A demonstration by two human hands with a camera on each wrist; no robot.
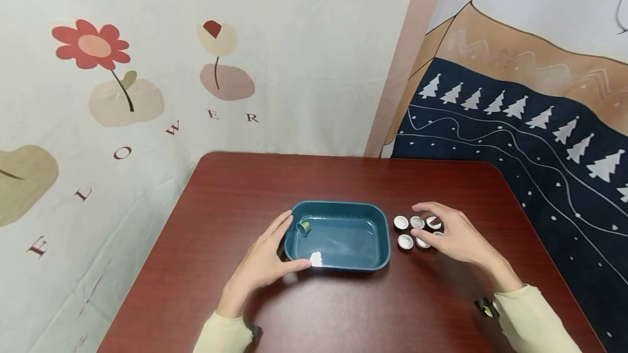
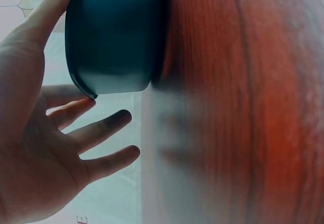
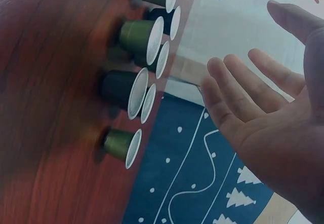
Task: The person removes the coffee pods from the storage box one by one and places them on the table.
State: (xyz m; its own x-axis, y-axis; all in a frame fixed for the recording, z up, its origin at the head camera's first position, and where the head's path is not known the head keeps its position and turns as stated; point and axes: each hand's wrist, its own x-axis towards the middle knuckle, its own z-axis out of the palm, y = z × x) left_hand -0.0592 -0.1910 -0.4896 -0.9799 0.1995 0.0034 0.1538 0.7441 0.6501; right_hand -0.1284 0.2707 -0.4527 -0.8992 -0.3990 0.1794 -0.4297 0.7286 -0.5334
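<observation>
A blue-green rectangular tray [image 1: 338, 267] stands on the table. One green coffee capsule [image 1: 303, 227] lies tipped inside it, near its left end. My left hand [image 1: 262, 257] spreads around that end, thumb on the near rim and fingertips at the left rim. Seen from the left wrist, two of its fingers [image 2: 109, 127] stick out free below the tray. To the tray's right, several green and dark coffee capsules [image 3: 142, 39] stand lid-up in rows, with silver foil lids. My right hand [image 1: 458, 236] hovers over them, thumb and fingers apart, nothing between them, partly hiding some capsules.
The dark red wooden table [image 1: 343, 309] has a back edge against a hanging cloth [image 1: 304, 70] printed with flowers. A navy cloth [image 1: 490, 124] with white trees hangs along the right side. Dark wrist devices [image 1: 485, 307] show below the sleeves.
</observation>
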